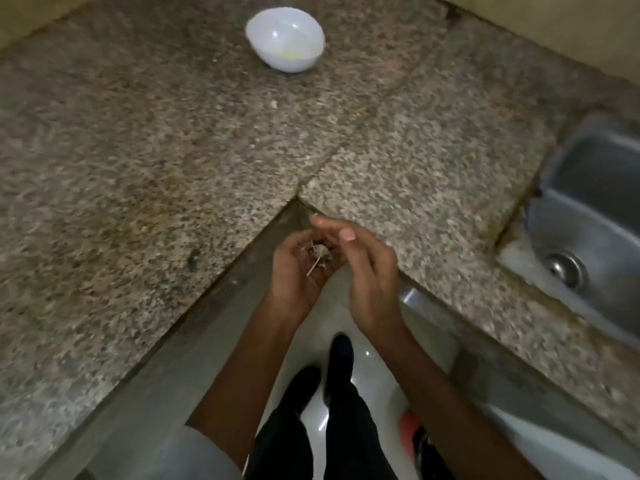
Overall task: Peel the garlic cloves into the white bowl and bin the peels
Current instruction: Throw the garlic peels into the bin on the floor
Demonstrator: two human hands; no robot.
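A white bowl [285, 38] stands far back on the granite counter, with something pale yellow at its bottom. Just off the counter's inner corner, my left hand [298, 268] is cupped palm up around a small heap of dry garlic peels [318, 255]. My right hand [363, 271] hovers right beside it, fingers relaxed and pointing toward the peels, its fingertips at the edge of the left palm. Whether the right fingers touch the peels is unclear. No bin is clearly visible.
The speckled granite counter [156, 150] forms an L around me. A steel sink [595, 220] with a drain is set in at the right. Below are my dark trousers and shoes on a glossy white floor [370, 358], with a red-and-black object [414, 427] by my right leg.
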